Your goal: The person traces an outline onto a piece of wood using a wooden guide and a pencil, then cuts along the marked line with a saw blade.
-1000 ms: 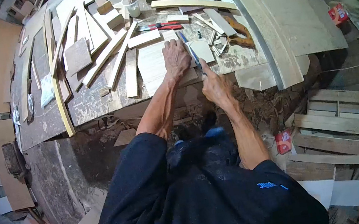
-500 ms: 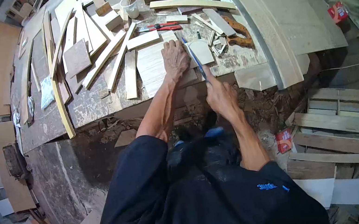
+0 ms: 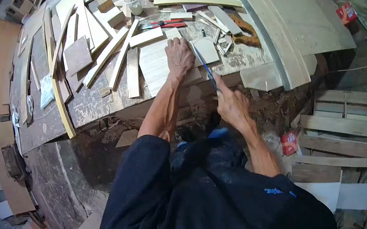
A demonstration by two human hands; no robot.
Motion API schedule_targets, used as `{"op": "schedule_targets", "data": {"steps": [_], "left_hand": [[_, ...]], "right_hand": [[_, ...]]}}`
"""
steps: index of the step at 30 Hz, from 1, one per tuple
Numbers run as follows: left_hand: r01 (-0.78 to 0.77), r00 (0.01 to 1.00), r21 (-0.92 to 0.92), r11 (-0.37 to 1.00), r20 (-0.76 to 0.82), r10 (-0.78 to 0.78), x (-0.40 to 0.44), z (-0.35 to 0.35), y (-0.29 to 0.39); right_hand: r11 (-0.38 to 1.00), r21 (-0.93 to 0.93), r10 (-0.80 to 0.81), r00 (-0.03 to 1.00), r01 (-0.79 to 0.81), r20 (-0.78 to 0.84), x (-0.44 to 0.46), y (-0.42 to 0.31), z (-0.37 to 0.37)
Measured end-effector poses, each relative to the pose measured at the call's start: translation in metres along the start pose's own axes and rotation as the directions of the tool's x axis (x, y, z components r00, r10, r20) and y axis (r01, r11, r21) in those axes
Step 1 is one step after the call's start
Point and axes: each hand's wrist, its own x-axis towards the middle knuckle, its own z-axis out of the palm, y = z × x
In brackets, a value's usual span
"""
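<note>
My left hand (image 3: 180,57) presses down on a pale wooden board (image 3: 154,64) at the bench's front edge, its fingers bent and their tips hidden. Closed around the dark handle of a long, narrow blue-bladed tool (image 3: 202,60) is my right hand (image 3: 232,106), just off the front of the bench. The blade points away from me along the board's right side; whether it is a saw or a file I cannot tell. Right of the blade lies a small light board with a curved line (image 3: 206,49). Small offcuts (image 3: 224,44) lie beside it.
A wooden-handled saw (image 3: 245,32) lies right of the offcuts. Red-handled pliers (image 3: 167,24) and a plastic cup (image 3: 133,4) sit farther back. Wooden strips (image 3: 106,57) cover the left of the workbench (image 3: 92,112). A long curved panel (image 3: 270,24) stands at right.
My right hand has drawn the blue-bladed tool back toward me and slightly right. My left hand stays on the board.
</note>
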Motion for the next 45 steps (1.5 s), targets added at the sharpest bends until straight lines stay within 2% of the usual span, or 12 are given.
{"op": "schedule_targets", "data": {"steps": [1, 5, 9, 15, 17, 20, 21, 25, 33, 37, 43, 45], "left_hand": [[-0.017, 1.000, -0.009, 1.000, -0.019, 0.017, -0.001, -0.001, 0.001], [-0.028, 0.999, 0.016, 0.999, -0.020, 0.028, -0.001, -0.001, 0.001], [-0.021, 0.998, 0.021, 1.000, -0.061, 0.022, -0.002, 0.002, 0.000], [0.015, 1.000, -0.001, 1.000, 0.009, -0.015, 0.002, -0.005, 0.004], [0.023, 0.999, -0.005, 1.000, 0.039, -0.022, 0.000, -0.004, 0.003], [0.037, 0.998, 0.000, 0.999, 0.043, -0.037, 0.000, -0.006, 0.004], [0.037, 0.998, 0.000, 0.999, 0.053, -0.037, -0.007, -0.005, 0.003], [0.020, 0.999, -0.004, 1.000, 0.033, -0.020, -0.001, -0.001, 0.001], [-0.009, 1.000, -0.001, 1.000, -0.026, 0.009, -0.010, -0.003, 0.002], [-0.003, 1.000, -0.010, 1.000, -0.020, 0.003, -0.004, -0.003, 0.001], [0.000, 1.000, 0.031, 1.000, 0.002, 0.000, -0.002, 0.001, 0.000], [-0.013, 1.000, -0.003, 1.000, -0.009, 0.013, 0.001, -0.003, 0.003]], "right_hand": [[0.999, 0.008, 0.049, 0.996, -0.050, 0.074, 0.015, -0.004, -0.001], [0.994, 0.022, -0.101, 0.990, 0.103, -0.098, 0.049, 0.010, 0.035], [0.998, -0.023, 0.054, 0.993, -0.052, 0.105, -0.004, -0.005, -0.005], [1.000, -0.006, 0.008, 1.000, -0.008, 0.023, 0.041, -0.005, 0.017], [0.998, 0.016, 0.059, 0.996, -0.060, 0.073, 0.030, -0.006, 0.012], [0.995, 0.102, -0.002, 1.000, 0.001, 0.008, -0.008, 0.011, 0.013], [1.000, 0.026, 0.010, 1.000, -0.009, -0.026, -0.006, 0.003, 0.009], [0.997, 0.072, -0.009, 1.000, 0.011, -0.030, 0.053, -0.005, 0.024], [0.997, 0.017, 0.078, 0.993, -0.080, 0.093, 0.007, -0.008, 0.000], [0.998, 0.028, -0.047, 0.999, 0.047, -0.027, 0.052, -0.003, 0.025], [0.998, 0.015, 0.058, 0.994, -0.060, 0.087, 0.000, -0.008, 0.005], [1.000, -0.009, 0.012, 1.000, -0.012, 0.006, 0.028, -0.005, 0.016]]}}
